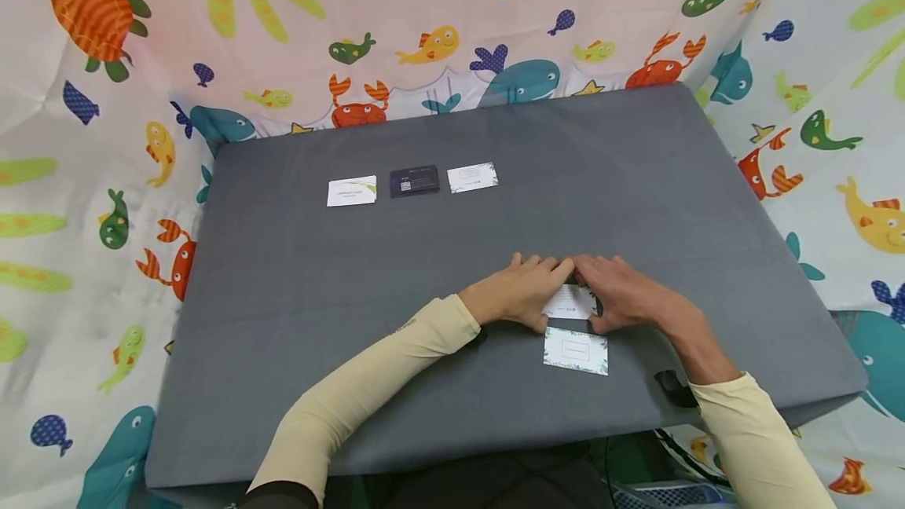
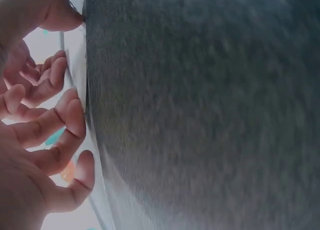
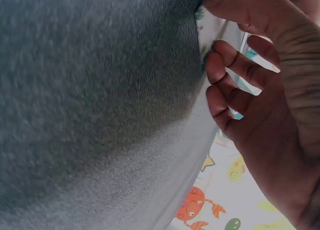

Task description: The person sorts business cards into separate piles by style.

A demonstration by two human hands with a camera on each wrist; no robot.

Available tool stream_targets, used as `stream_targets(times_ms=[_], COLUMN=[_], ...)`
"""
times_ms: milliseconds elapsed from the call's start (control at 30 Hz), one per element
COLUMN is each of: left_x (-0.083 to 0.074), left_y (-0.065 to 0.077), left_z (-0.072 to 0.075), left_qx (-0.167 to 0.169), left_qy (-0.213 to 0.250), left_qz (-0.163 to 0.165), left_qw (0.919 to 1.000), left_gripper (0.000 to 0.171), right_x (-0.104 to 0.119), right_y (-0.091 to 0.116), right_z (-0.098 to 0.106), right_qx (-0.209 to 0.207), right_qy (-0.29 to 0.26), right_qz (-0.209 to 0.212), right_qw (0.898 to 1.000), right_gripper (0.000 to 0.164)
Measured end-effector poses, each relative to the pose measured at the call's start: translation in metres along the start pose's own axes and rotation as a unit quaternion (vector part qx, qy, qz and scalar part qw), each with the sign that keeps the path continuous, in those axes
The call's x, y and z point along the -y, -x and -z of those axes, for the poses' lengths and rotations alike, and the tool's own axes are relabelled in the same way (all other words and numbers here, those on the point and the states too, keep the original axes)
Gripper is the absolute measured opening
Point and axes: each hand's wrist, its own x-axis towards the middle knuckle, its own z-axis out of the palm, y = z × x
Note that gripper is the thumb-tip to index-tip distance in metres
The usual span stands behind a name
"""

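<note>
A white business card with printed lines lies on the grey table, between both hands. My left hand holds its left side, thumb at the near edge and fingertips toward the far edge. On the right side, my right hand grips it the same way, and the two hands meet at the far edge. In the right wrist view, the thumb and fingers sit on the edge of the card, which shows green leaf print. Just nearer lies another white card with a leafy border and a small framed box.
Farther back on the grey table lie a white card with a green curve, a dark card and a white leafy card in a row. A black object is beside the right forearm. Sea-animal-print curtains surround the table.
</note>
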Motion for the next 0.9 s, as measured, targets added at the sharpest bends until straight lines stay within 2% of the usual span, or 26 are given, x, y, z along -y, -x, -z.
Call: stream_targets(times_ms=[267,400,533,700,800,900], left_x=[0.021,0.043,0.097,0.17,0.198,0.218], left_y=[0.01,0.023,0.028,0.022,0.019,0.018], left_z=[0.013,0.023,0.037,0.053,0.056,0.057], left_qx=[-0.026,-0.06,-0.103,-0.125,-0.128,-0.127], left_qy=[-0.002,-0.009,-0.005,0.0,0.008,0.028], left_qz=[0.02,0.014,0.026,0.077,0.098,0.109], left_qw=[0.9994,0.998,0.9943,0.9892,0.9869,0.9856], left_gripper=[0.076,0.069,0.062,0.063,0.063,0.061], right_x=[0.0,0.003,-0.006,-0.029,-0.04,-0.049], right_y=[-0.027,-0.052,-0.108,-0.19,-0.225,-0.25], right_z=[0.012,0.019,0.03,0.045,0.048,0.048], right_qx=[-0.015,-0.02,-0.035,-0.019,-0.003,0.02], right_qy=[0.019,0.029,0.025,0.014,0.008,0.004], right_qz=[0.029,0.032,0.036,0.037,0.035,0.026], right_qw=[0.999,0.999,0.998,0.999,0.999,0.999], right_gripper=[0.081,0.088,0.093,0.099,0.102,0.101])
